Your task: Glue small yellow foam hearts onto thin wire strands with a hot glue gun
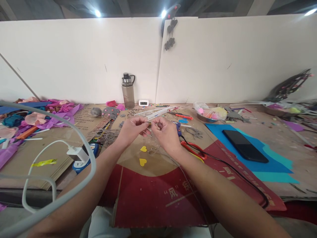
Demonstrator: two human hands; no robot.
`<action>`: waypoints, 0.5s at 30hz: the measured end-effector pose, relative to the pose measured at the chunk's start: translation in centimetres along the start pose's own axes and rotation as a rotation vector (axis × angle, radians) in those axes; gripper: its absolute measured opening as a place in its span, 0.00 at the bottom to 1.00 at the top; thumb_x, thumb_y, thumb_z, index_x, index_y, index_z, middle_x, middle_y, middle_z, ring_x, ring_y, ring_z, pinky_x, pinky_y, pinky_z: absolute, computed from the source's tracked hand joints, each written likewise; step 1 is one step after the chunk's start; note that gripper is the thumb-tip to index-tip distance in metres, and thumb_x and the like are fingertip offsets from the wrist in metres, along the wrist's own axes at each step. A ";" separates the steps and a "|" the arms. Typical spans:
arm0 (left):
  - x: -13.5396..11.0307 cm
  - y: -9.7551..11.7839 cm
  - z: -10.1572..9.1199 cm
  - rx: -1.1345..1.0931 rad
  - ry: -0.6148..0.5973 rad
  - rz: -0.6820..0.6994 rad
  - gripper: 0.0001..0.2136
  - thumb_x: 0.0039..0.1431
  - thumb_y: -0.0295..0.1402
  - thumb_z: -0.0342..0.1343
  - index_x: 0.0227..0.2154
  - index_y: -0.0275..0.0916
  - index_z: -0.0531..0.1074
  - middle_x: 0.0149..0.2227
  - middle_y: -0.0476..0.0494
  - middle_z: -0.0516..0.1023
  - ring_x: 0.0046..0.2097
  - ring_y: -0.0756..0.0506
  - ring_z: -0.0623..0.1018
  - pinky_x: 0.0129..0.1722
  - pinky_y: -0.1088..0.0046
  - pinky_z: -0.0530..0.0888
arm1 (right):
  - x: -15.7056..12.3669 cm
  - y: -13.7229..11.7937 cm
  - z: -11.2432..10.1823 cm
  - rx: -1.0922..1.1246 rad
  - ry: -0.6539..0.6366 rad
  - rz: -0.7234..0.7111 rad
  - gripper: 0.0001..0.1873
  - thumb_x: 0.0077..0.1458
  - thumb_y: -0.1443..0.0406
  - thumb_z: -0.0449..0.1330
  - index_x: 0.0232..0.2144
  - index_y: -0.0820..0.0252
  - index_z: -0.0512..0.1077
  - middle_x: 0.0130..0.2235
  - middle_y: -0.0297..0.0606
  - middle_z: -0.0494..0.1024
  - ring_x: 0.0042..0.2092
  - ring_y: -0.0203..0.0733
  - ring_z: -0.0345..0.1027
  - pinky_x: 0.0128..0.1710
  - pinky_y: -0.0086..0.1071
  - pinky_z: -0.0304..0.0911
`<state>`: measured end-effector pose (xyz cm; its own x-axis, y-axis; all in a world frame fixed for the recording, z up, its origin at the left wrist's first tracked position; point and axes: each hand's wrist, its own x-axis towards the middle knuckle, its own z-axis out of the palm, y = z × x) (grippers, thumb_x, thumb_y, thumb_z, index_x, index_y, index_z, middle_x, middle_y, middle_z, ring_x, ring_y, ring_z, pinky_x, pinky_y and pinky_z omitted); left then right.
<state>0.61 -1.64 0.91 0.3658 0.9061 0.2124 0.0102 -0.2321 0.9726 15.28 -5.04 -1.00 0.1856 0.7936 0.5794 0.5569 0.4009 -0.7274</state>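
Note:
My left hand (132,129) and my right hand (166,133) meet above the cardboard sheet (158,185), fingers pinched together. Between the fingertips is a thin small piece (149,123), too small to name; a fine thread seems to hang down from it. Two yellow felt hearts (143,155) lie on the cardboard just below the hands. Red-handled scissors (194,149) lie right of my right wrist. A tangle of grey string (105,135) lies left of my left hand.
A grey water bottle (128,91) and small clock (143,102) stand by the white wall. A black phone (244,145) lies on blue felt. White sticks (158,112), a bowl of bits (210,114), coloured paper scraps (37,115) and a charger with white cable (76,153) lie around.

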 end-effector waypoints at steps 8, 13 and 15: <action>0.1 0.7 -1.2 0.116 -0.093 -0.016 0.11 0.48 0.33 0.60 0.34 0.36 0.77 0.29 0.44 0.79 0.31 0.47 0.78 0.22 0.76 0.72 | 0.0 -0.2 -0.3 -0.027 -0.036 -0.012 0.04 0.50 0.67 0.56 0.25 0.58 0.70 0.25 0.32 0.72 0.27 0.35 0.60 0.30 0.29 0.54; -0.2 1.0 -0.6 0.210 -0.070 -0.005 0.10 0.49 0.36 0.61 0.30 0.34 0.77 0.26 0.45 0.79 0.28 0.48 0.79 0.25 0.76 0.74 | -0.2 -0.2 -0.5 -0.114 -0.112 -0.071 0.06 0.53 0.65 0.54 0.26 0.59 0.69 0.28 0.34 0.72 0.29 0.36 0.61 0.32 0.30 0.55; -0.2 1.1 -0.5 0.210 -0.037 -0.035 0.09 0.50 0.36 0.61 0.27 0.34 0.77 0.24 0.45 0.79 0.27 0.49 0.79 0.28 0.75 0.76 | -0.3 -0.1 -0.6 -0.096 -0.147 -0.079 0.07 0.56 0.64 0.53 0.32 0.59 0.69 0.29 0.35 0.72 0.30 0.37 0.62 0.33 0.31 0.56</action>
<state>0.12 -1.92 1.95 0.3958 0.9021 0.1718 0.2159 -0.2732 0.9374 15.65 -5.54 -0.88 0.0223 0.8224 0.5684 0.6407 0.4247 -0.6396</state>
